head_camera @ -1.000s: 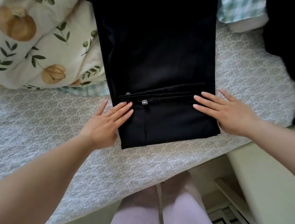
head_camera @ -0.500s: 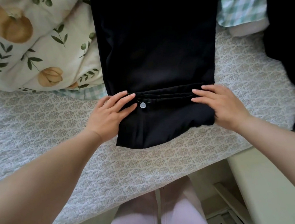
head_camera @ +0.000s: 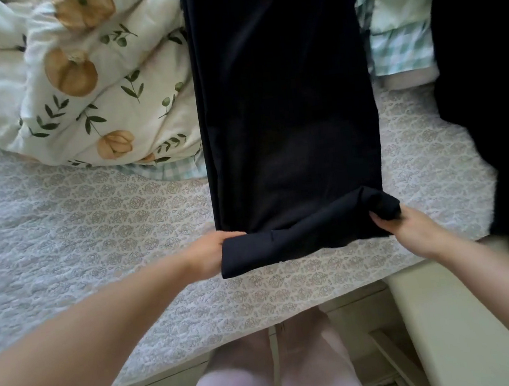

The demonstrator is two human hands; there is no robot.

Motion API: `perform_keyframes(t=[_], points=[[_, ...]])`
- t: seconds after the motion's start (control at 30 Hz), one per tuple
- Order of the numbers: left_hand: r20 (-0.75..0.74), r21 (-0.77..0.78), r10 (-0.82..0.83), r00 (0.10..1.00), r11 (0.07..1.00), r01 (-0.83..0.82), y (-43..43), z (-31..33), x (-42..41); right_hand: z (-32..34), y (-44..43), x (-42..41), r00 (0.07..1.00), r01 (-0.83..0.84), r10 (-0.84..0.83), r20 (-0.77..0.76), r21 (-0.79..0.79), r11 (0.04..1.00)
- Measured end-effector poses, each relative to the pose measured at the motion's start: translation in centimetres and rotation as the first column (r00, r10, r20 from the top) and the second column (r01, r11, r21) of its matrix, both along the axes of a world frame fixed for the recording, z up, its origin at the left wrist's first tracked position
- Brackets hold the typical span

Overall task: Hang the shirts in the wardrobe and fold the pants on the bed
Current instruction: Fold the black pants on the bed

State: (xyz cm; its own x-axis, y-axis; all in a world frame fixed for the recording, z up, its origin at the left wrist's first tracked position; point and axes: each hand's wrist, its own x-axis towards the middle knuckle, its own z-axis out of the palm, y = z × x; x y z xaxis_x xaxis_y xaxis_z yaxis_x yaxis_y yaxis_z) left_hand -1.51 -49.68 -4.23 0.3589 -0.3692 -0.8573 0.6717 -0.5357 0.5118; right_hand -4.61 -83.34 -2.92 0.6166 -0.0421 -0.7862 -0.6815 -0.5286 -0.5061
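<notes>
Black pants lie lengthwise on the bed, running away from me toward the top of the view. Their near end is doubled over into a thick band. My left hand grips the left corner of that band, fingers tucked under the fabric. My right hand holds the right corner, which is lifted and bunched. The waist button is hidden inside the fold.
A floral duvet is heaped at the back left, touching the pants. A green checked pillow lies at the back right. Another black garment hangs over the bed's right edge. A cream bench stands at the lower right.
My hands went from resting flat on the folded waist to gripping its two corners. The near end has been lifted and rolled away from me, hiding the button.
</notes>
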Motion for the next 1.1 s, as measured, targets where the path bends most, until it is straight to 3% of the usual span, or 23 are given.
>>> perform_keyframes(t=[0.1,0.17,0.33,0.47,0.57,0.87,0.97,1.1], points=[[0.053,0.095,-0.275,0.96,0.958,0.269,0.7,0.0,-2.7,-0.5,0.0,-2.3,0.989,-0.018,0.023,-0.145,0.033,0.999],[0.009,0.127,-0.312,0.95,0.943,0.308,1.0,-0.3,-4.0,-0.8,0.1,-3.2,0.98,-0.011,0.024,-0.196,0.066,0.998],[-0.155,0.111,-0.138,0.978,0.982,0.156,1.3,-0.2,-3.6,-1.4,0.6,-2.6,0.977,0.061,-0.04,-0.208,0.096,0.993],[-0.02,0.185,-0.044,0.999,0.982,0.047,1.0,-0.8,-2.0,-1.5,1.4,-0.4,0.994,0.096,-0.093,-0.059,0.058,0.994],[0.114,0.219,0.115,0.987,0.966,-0.138,0.7,-1.4,-1.8,-2.0,1.4,0.2,0.993,0.116,-0.115,-0.013,0.039,0.993],[0.371,0.415,0.261,0.891,0.812,-0.411,-2.5,-2.7,-5.0,-4.0,4.0,-3.4,0.977,0.208,-0.177,0.119,-0.358,0.91],[0.33,0.54,0.272,0.904,0.731,-0.417,-3.4,-3.2,-5.5,-4.2,3.6,-3.8,0.972,0.233,-0.194,0.135,-0.409,0.882],[0.334,0.627,0.222,0.916,0.673,-0.392,-3.4,-3.2,-6.1,-4.6,3.1,-4.4,0.995,0.094,-0.065,0.075,-0.485,0.869]])
